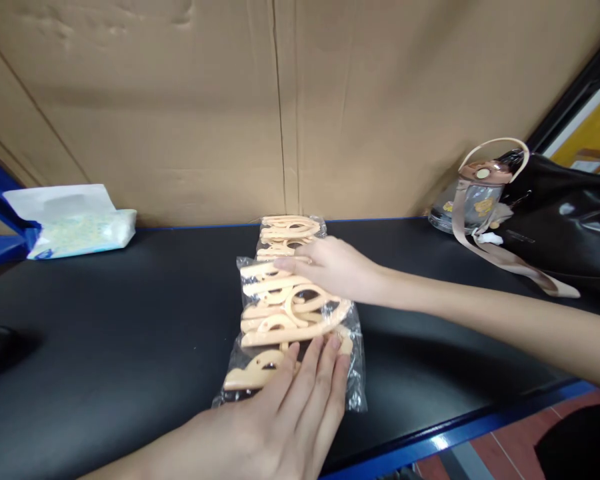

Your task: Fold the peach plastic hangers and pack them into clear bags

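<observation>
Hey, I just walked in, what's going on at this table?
A person is handling curved, peach-coloured pieces packed in clear plastic on a black table. The left hand lies over the near end; the right hand is farther back, also on the pieces. What looks like a tissue pack sits at the back left, and a bottle stands beside a black bag at the back right.
</observation>
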The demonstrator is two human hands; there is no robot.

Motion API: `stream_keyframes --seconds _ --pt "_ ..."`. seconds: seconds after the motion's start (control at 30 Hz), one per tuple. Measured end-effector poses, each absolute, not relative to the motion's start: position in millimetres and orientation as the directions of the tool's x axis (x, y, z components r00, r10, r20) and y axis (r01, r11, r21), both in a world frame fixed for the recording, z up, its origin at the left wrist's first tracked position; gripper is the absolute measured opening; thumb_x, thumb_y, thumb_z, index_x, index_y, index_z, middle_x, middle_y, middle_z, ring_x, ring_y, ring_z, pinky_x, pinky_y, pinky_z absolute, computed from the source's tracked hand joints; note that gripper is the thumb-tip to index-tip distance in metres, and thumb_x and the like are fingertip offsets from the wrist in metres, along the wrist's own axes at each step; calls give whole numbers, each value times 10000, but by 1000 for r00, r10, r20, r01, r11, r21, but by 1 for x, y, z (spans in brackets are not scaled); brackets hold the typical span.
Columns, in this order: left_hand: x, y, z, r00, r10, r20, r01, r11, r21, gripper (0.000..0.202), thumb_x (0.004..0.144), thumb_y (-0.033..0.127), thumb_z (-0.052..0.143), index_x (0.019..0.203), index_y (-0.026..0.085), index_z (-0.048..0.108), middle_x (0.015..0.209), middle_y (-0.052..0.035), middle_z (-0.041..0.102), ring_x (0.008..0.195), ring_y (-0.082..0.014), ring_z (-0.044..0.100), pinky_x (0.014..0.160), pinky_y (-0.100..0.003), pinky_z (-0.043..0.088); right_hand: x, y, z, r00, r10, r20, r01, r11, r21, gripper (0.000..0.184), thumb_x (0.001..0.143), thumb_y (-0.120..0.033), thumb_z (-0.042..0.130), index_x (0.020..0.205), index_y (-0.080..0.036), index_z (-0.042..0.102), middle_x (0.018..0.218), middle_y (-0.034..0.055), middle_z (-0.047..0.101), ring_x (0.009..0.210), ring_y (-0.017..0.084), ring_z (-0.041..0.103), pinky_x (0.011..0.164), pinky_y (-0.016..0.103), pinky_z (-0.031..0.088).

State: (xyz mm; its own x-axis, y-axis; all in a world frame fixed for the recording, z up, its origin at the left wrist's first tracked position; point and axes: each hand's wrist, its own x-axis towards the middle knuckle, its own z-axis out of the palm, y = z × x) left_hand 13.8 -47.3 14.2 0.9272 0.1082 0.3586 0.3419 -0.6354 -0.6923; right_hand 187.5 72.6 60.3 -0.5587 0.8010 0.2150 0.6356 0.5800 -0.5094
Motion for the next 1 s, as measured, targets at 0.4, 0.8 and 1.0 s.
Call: stream_keyframes --seconds 0.4,0.8,1.0 --pt "48 103 48 862 386 329 507 -656 -559 477 929 -83 274 1313 -59 556 1314 -296 570 1178 -377 623 830 -445 616 188 213 90 -431 775 463 836 536 -119 451 1003 -509 407 840 -158 639 772 53 640 686 151 539 617 278 338" --pt "44 99 2 752 547 368 655 -680 -330 574 1020 371 449 1429 -31 450 1463 -249 475 1373 -336 460 1113 -469 427 204 188 42 -488 768 415 825 561 -68 390 1006 -295 359 1140 -102 671 1170 176 678 1098 294 608 900 405 479" --pt "39 94 4 709 671 218 697 -713 -73 904 926 667 444 1518 0 299 1595 -230 249 1495 -340 199 1205 -538 233 212 185 17 -515 779 357 785 596 -168 551 1031 -372 288 1436 -50 478 1498 187 484 1415 275 420 1155 447 348"
